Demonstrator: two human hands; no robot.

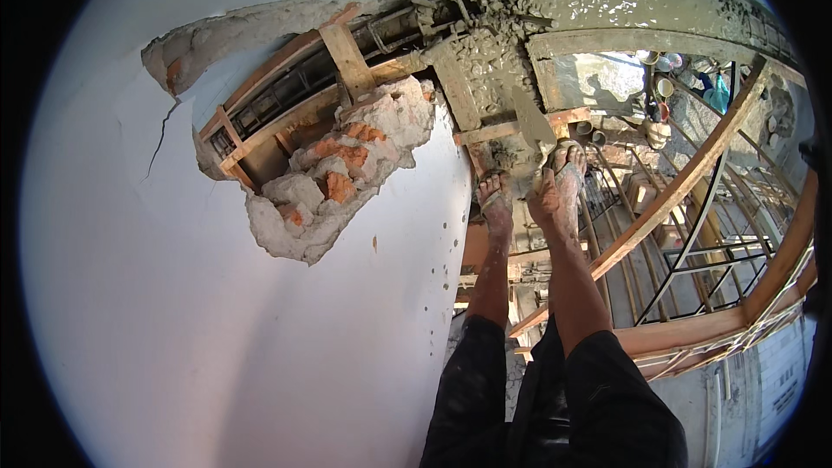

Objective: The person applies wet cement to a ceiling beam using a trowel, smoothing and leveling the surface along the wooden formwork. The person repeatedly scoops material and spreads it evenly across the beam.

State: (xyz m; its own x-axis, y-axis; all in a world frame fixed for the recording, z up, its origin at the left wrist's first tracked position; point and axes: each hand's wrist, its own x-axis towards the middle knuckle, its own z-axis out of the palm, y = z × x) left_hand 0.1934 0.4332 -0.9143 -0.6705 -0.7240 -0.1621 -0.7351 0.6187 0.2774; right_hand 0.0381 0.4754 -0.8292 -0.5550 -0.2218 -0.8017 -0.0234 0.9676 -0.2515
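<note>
My right hand [544,198] is closed around the handle of a pointed trowel [532,124]. The trowel's grey, mortar-smeared blade points away from me over a strip of wet concrete [481,74] between wooden form boards. Rougher, lumpy concrete [498,13] with stones lies at the far end of that strip. Just behind the hand is my right foot [570,159], in a sandal, and my left foot [495,193] is to its left; both are spattered with mortar. My left hand is out of view.
At left, a white wall [321,329] has a broken opening with exposed brick [340,184] and a steel rebar cage [277,95] in wooden formwork. A smooth wet slab [624,0] lies far right. A diagonal timber [685,199] crosses a drop with poles, buckets and a black metal frame [693,273].
</note>
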